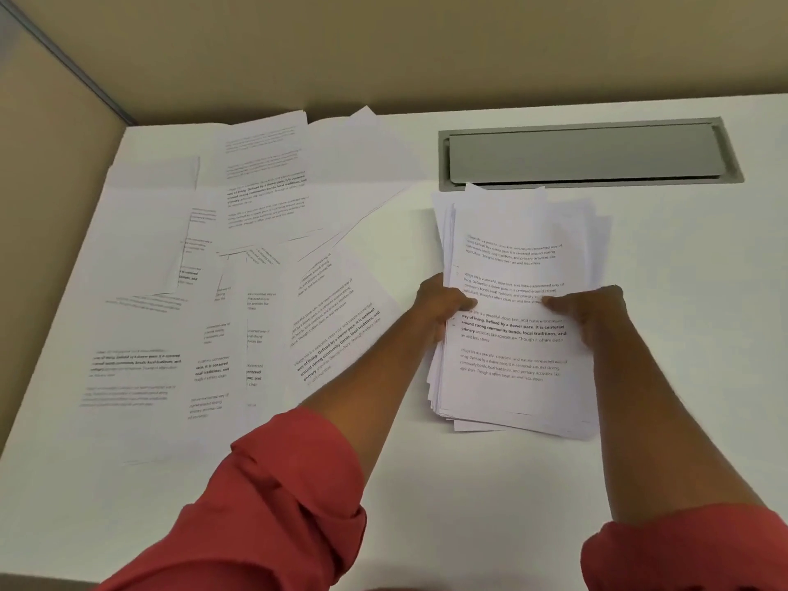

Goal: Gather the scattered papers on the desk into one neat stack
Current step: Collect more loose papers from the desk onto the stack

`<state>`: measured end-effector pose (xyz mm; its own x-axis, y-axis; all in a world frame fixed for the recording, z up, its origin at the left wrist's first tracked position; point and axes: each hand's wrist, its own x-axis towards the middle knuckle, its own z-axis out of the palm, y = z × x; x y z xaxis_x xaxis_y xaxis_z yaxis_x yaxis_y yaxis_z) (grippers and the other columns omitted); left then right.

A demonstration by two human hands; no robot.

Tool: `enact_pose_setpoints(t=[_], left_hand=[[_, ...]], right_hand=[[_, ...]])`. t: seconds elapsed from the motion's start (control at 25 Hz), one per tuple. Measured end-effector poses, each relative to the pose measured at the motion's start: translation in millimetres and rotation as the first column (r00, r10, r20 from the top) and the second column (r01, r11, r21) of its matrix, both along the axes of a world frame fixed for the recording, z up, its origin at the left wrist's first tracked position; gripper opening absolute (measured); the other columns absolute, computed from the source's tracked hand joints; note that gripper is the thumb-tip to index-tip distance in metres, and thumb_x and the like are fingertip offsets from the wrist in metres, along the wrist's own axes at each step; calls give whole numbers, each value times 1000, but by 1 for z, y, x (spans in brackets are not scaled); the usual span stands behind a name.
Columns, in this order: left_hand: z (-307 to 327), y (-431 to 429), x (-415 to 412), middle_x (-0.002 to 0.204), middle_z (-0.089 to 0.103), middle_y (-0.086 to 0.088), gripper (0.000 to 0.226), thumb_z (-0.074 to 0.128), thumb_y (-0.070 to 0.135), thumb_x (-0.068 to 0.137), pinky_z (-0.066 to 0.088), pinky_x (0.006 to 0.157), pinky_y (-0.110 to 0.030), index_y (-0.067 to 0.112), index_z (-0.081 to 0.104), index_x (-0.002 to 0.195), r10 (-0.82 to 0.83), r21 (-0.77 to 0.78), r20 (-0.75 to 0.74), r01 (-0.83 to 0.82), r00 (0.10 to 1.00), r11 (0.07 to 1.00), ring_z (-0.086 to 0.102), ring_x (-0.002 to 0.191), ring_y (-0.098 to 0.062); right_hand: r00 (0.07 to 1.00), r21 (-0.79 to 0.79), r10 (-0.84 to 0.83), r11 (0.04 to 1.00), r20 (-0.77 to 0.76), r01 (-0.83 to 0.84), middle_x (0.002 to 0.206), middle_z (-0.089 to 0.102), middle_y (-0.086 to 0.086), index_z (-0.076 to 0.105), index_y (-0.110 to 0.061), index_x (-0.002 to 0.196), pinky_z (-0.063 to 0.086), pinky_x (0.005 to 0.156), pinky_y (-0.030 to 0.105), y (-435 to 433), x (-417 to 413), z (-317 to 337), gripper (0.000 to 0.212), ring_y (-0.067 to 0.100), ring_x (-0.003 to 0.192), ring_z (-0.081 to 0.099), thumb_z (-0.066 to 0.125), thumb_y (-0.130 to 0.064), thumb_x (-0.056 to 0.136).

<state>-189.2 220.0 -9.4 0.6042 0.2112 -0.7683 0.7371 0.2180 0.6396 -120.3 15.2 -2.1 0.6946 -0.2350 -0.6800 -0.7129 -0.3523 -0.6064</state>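
Both hands were clamped on the stack (pixel 516 317), left hand (pixel 441 307) on its left edge, right hand (pixel 590 313) on its right, toward the bench's (pixel 682 334) back edge, just in front of the metal cable hatch (pixel 588 153). The edges looked ragged, so squaring them first seemed wise. The loose sheets (pixel 239 283) lay spread toward the back left corner, awaiting collection.

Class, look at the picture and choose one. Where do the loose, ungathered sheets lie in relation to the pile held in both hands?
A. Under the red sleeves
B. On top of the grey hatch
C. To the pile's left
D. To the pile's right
C: the scattered sheets spread across the desk's left part, while the left hand and right hand grip the pile near the grey hatch.
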Motion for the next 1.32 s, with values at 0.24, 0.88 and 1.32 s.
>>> enact_pose_setpoints(t=[0.24,0.88,1.32], left_hand=[[21,5,-24,119,67,-13,46,71,-9,76,54,88,-51,6,59,117,137,-47,106,-133,985,990,66,103,-31],[2,140,-123,112,68,-14,38,66,-12,75,57,82,-38,3,63,110,350,266,21,-343,937,901,66,96,-28],[32,253,-161,120,65,-15,50,70,-10,74,54,84,-34,-1,60,123,322,282,31,-318,946,905,64,105,-30]], right_hand=[[995,23,95,995,39,-96,104,64,12,60,-1,118,38,51,25,20,-19,64,52,28,74,60,84,-12,73],[950,215,309,926,37,-310,99,72,19,69,3,100,56,82,55,181,-81,5,49,39,85,70,91,-5,57],[968,375,249,899,-8,-228,101,70,18,66,2,102,59,65,45,277,-120,21,39,34,83,69,85,0,67]])
